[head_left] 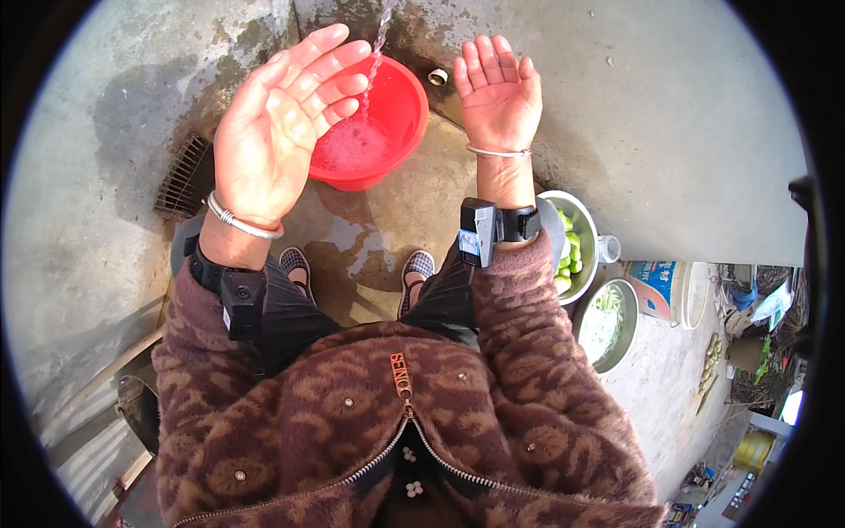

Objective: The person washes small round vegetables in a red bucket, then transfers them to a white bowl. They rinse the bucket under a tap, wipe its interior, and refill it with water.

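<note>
Both hands are raised with palms turned up and nothing in them. My left hand (273, 132) has its fingers stretched out and overlaps the left rim of a red plastic basin (400, 132) in the view. My right hand (500, 101) is held to the right of the basin, its fingers extended close together. A stream of water (377, 66) falls from above into the basin, and the water inside is foamy and splashing. Each wrist carries a silver bangle and a strapped-on black device.
Right of my legs stand a metal bowl (588, 220) of green vegetable pieces and a metal basin (629, 327) of pale green shreds. A white bucket (694, 295) is beyond them. A floor grate (183, 176) lies at left, a short pipe end (437, 77) behind the basin.
</note>
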Action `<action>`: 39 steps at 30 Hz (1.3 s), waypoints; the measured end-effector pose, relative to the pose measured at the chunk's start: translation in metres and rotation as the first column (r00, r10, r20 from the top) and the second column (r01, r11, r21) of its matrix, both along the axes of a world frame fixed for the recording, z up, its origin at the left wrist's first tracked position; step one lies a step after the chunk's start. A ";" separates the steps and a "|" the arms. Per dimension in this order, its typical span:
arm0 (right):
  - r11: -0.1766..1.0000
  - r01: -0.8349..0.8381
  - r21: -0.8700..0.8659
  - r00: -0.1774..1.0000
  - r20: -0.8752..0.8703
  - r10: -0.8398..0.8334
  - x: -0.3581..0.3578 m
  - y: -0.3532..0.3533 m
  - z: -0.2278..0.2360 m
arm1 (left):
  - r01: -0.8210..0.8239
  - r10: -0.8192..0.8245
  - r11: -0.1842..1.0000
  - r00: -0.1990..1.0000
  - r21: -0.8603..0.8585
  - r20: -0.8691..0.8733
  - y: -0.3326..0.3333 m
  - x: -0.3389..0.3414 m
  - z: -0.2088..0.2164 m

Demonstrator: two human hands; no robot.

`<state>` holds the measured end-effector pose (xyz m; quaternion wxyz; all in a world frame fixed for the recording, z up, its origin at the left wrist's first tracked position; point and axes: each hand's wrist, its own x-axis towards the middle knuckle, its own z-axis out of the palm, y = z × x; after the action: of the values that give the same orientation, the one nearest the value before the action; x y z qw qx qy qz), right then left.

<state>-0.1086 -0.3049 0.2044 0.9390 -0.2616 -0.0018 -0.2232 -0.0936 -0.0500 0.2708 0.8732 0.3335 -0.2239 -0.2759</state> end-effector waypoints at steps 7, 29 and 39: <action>0.961 -0.128 0.245 0.931 0.363 0.031 -0.050 -0.022 0.061 | -0.040 0.066 0.975 0.992 0.220 -0.109 -0.018 0.013 -0.036; 0.898 -0.162 -0.409 0.955 -0.294 0.039 -0.013 0.024 0.011 | 0.000 0.060 0.950 0.981 0.311 -0.184 -0.017 0.025 -0.074; 0.595 -0.343 -0.727 0.923 -0.379 0.070 0.014 -0.026 -0.012 | -0.239 0.366 0.886 0.887 0.399 -0.281 0.007 0.067 -0.111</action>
<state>-0.0947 -0.3306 0.1928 0.7382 -0.6729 0.0185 -0.0438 -0.0264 -0.0430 0.1595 0.8571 0.4618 0.0428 -0.2242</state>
